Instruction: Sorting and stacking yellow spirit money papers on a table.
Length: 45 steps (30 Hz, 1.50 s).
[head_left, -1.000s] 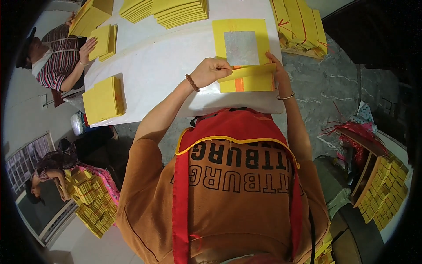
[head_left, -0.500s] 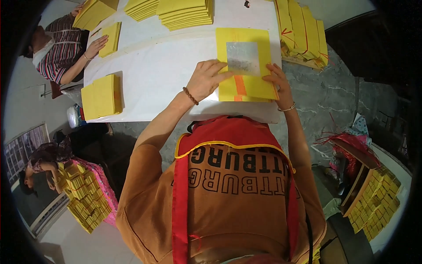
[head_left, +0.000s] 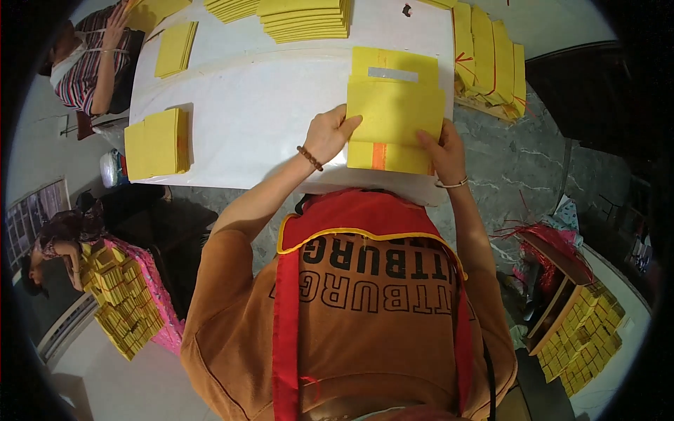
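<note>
Left hand [head_left: 330, 135] and right hand [head_left: 445, 154] grip opposite edges of a yellow paper [head_left: 393, 109] over the white table [head_left: 256, 119]

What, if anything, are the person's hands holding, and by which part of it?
The left hand holds the yellow paper by its left edge, the right hand by its right edge.

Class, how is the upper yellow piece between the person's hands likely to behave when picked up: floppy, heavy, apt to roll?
The upper yellow piece is probably light for its size, since it looks thin and papery. Lifted by one edge, it may sag, though it looks flat between the left hand and right hand. Its broad shape makes rolling unlikely.
</note>
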Motion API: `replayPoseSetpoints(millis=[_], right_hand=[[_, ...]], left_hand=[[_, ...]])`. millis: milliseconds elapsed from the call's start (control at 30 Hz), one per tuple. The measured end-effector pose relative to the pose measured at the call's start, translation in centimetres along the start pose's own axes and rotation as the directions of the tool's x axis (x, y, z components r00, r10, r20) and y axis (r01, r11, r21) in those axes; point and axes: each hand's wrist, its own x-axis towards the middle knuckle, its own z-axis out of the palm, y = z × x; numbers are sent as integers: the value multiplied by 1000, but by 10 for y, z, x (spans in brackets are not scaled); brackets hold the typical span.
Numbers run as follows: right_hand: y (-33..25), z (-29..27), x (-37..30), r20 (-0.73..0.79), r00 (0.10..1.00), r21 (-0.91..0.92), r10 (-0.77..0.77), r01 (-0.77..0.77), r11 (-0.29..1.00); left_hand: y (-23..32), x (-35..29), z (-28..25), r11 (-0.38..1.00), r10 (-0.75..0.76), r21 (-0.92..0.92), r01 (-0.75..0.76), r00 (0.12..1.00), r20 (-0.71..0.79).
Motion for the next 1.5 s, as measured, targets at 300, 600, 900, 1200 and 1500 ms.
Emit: replayPoseSetpoints(millis=[300, 600, 900, 1200, 1500], right_hand=[[6, 11, 14, -250, 968, 59, -17, 32, 998], [2, 17, 14, -376, 926, -148, -29, -29, 989], [12, 17, 19, -404, 915, -101, 2, -47, 994], [10, 17, 19, -407, 911, -160, -70, 5, 987], [-8, 30, -21, -54, 826, -896, -562, 208, 393]], left_hand=[[-10, 22, 3, 960, -231, -139, 243, 968, 94], [-23, 25, 8, 983, -181, -34, 181, 983, -14], [28, 6, 0, 987, -51, 143, 79, 980, -192], [33, -2, 27, 524, 467, 512, -681, 732, 497], [20, -1, 26, 541, 379, 523, -659, 746, 548]])
